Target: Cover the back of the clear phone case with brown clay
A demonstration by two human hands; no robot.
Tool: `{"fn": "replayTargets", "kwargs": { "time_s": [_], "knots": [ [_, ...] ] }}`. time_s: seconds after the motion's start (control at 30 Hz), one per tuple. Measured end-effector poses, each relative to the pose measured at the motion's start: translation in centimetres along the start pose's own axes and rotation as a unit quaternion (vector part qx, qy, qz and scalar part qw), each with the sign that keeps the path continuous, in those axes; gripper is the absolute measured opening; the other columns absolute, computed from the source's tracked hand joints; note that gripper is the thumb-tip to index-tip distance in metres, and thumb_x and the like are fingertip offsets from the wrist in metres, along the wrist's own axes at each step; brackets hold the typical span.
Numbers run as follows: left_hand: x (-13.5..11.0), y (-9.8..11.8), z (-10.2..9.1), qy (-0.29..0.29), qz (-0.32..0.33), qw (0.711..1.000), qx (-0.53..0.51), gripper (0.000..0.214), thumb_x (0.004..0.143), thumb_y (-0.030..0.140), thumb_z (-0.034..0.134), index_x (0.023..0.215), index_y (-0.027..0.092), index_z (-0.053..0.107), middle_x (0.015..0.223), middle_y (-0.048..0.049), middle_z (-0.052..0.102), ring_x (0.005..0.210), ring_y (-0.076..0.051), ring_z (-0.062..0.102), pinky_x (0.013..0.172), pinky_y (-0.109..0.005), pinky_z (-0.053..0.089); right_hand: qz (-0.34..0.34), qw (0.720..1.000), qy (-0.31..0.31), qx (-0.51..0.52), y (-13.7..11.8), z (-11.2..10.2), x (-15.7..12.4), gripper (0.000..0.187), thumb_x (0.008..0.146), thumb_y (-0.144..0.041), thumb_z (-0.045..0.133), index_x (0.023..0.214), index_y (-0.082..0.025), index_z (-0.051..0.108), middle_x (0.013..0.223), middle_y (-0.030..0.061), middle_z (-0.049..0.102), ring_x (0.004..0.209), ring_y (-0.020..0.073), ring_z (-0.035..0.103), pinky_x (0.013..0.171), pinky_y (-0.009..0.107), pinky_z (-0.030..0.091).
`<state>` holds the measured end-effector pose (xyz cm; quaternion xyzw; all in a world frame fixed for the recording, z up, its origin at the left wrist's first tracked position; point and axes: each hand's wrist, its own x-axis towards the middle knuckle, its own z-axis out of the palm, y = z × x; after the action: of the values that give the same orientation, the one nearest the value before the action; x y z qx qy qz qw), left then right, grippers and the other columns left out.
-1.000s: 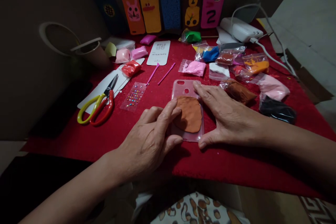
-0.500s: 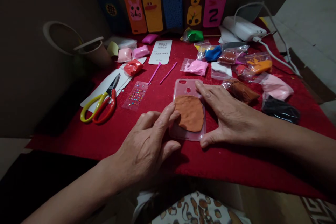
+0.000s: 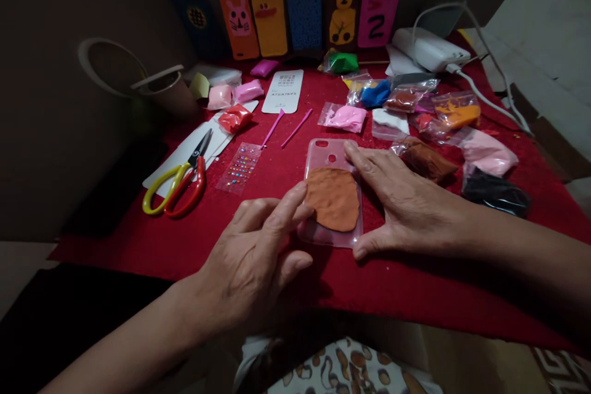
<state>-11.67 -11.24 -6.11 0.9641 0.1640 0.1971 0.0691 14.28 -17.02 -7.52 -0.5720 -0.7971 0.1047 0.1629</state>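
A clear phone case (image 3: 330, 237) lies flat on the red cloth, its camera cutouts at the far end. Brown-orange clay (image 3: 333, 200), flattened into an uneven round sheet, covers its middle and lower part. My right hand (image 3: 406, 197) steadies the case along the right side, index finger at the top right corner and thumb at the bottom right corner. At the clay's left edge rest the fingertips of my left hand (image 3: 263, 252). Its thumb is held apart below and nothing is gripped in it.
Scissors (image 3: 180, 181) and a rhinestone sheet (image 3: 239, 166) lie to the left. Two pink sticks (image 3: 295, 129) and a white card (image 3: 282, 92) lie beyond the case. Bagged clay, including a brown pack (image 3: 425, 159), spreads right. Decorated cases (image 3: 266, 9) and a power bank (image 3: 429, 49) line the back.
My left hand has shifted very slightly left along the clay's edge. The right hand and the case stay in place.
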Motion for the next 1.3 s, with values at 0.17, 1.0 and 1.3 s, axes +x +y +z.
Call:
{"fn": "replayTargets", "kwargs": {
  "time_s": [0.17,1.0,1.3],
  "knots": [
    [1.2,-0.5,0.2,0.002,-0.015,1.000,0.012,0.064,0.100,0.041,0.037,0.151,0.012,0.013,0.128,-0.0097,0.064,0.102,-0.024,0.051,0.092,-0.039,0.040,-0.001,1.000,0.005,0.001,0.0,-0.1,0.1,0.130,0.060,-0.077,0.067,0.153,-0.010,0.006,0.148,0.0267,0.033,0.135,0.0434,0.034,0.104,0.062,0.036],
    [-0.4,-0.1,0.3,0.009,-0.037,0.999,-0.026,0.065,0.099,0.039,0.040,0.152,0.014,0.013,0.129,-0.0103,0.063,0.106,-0.024,0.052,0.095,-0.039,0.040,0.004,1.000,0.000,0.012,-0.1,-0.2,0.0,0.129,0.061,-0.073,0.070,0.154,-0.012,0.005,0.148,0.0247,0.034,0.135,0.0449,0.033,0.103,0.066,0.036],
    [-0.9,0.3,0.3,0.029,-0.026,0.999,-0.001,0.065,0.099,0.036,0.041,0.151,0.008,0.014,0.126,-0.0135,0.064,0.107,-0.024,0.052,0.095,-0.038,0.039,-0.003,1.000,0.006,0.008,0.0,-0.1,0.0,0.130,0.060,-0.073,0.071,0.153,-0.008,0.008,0.146,0.0260,0.035,0.134,0.0415,0.035,0.105,0.061,0.037]
  ]
}}
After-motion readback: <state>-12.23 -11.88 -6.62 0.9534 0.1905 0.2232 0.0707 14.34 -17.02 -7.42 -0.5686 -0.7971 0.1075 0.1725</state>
